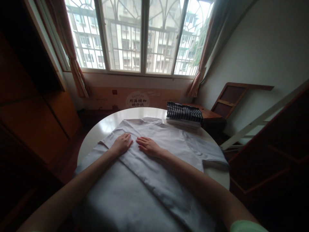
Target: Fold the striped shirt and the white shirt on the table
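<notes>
A pale grey shirt (pixel 173 141) lies spread across the round white table (pixel 106 124), collar toward the window, with its left side folded in along a diagonal crease. My left hand (pixel 122 144) lies flat and open on the folded part. Close beside it, my right hand (pixel 147 146) also rests flat on the cloth, fingers stretched out and pointing left. The fingertips of the two hands are nearly touching. One sleeve (pixel 212 158) extends toward the table's right edge.
A stack of folded clothes with a dark striped piece on top (pixel 183 113) sits at the table's far right. Behind it is a low wooden desk (pixel 212 116). A wooden cabinet (pixel 36 106) stands at left, a barred window (pixel 142 35) ahead.
</notes>
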Tool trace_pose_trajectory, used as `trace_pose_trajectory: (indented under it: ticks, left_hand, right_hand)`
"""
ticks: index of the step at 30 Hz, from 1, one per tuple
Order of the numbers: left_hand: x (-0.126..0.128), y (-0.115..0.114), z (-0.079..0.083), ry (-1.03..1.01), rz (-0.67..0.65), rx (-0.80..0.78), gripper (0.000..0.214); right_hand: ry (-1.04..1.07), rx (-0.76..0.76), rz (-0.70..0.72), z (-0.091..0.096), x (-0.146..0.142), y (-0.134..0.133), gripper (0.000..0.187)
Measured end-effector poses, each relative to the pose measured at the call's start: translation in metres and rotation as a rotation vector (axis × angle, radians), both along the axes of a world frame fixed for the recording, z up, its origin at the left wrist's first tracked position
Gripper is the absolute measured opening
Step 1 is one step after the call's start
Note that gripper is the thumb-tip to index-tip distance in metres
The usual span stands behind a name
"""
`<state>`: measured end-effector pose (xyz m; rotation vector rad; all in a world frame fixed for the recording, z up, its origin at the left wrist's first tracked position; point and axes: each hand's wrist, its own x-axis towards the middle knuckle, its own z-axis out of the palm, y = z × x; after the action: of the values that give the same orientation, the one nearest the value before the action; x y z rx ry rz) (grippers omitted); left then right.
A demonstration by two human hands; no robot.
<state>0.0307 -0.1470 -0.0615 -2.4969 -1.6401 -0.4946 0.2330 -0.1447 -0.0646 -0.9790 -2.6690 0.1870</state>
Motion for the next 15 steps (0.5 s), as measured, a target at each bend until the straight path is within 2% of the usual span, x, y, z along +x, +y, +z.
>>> trace_pose_trajectory:
  ticks: [3,10,15]
  left_hand:
    - [0.001,-0.004,-0.007,0.019,0.014,-0.006,0.047]
    - [0.008,-0.019,-0.01,-0.004,-0.048,-0.087,0.051]
    - [0.026,-0.042,-0.006,0.014,-0.128,-0.177,0.061]
  right_hand:
    - [0.027,0.015,0.076,-0.001,0.009,0.01,0.041]
    - [0.113,0.026,-0.105,-0.009,0.008,0.015,0.038]
    - [0.096,0.014,-0.061,-0.008,0.012,0.022,0.039]
